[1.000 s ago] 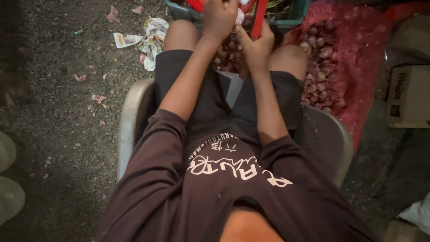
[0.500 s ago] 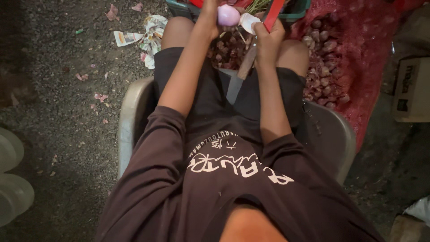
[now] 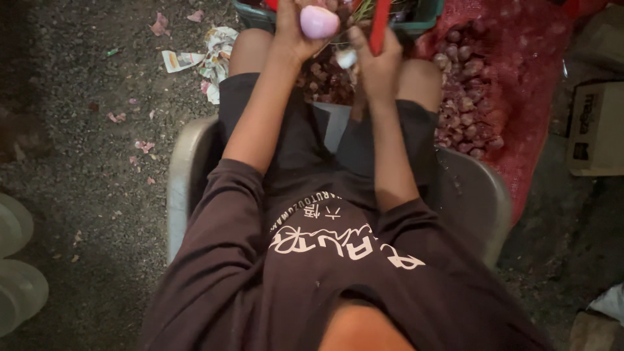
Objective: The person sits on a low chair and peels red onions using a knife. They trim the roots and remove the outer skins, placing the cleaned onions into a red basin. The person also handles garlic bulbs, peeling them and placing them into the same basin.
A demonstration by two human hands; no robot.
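Paper scraps [image 3: 209, 55]: crumpled, printed, on the gravel ground [image 3: 84, 162] left of the knees, with pink skin flakes scattered nearby.

Chair [image 3: 185, 175]: pale curved rim showing on both sides of the seated person.

Left hand [image 3: 300, 29]: raised at the top of the view, fingers curled shut round a peeled onion [image 3: 318, 21]; the pale pink bulb sits high in the grip, bare side up.

Peeled onion: smooth and glossy, above the lap and just in front of the green crate [image 3: 426, 13].

Right hand [image 3: 380, 62]: closed round a red-handled tool [image 3: 379, 23], probably a small knife; the blade is out of view, so I cannot tell its kind for sure. A small whitish piece [image 3: 346, 58] lies just beside the thumb, between the two hands.

Onion pile [image 3: 465, 97]: unpeeled reddish bulbs heaped on a red mesh sack [image 3: 526, 84] by the right knee; more lie between the knees.

Cardboard box [image 3: 595, 127]: at the far right edge, well apart from the hands.

Doing it well: I would judge the work is peeling. Keep the bulb pinched firmly but turned by the fingertips, keep the edge angled away from the left thumb, lift only the thin outer skin, and let scraps fall clear of the lap.
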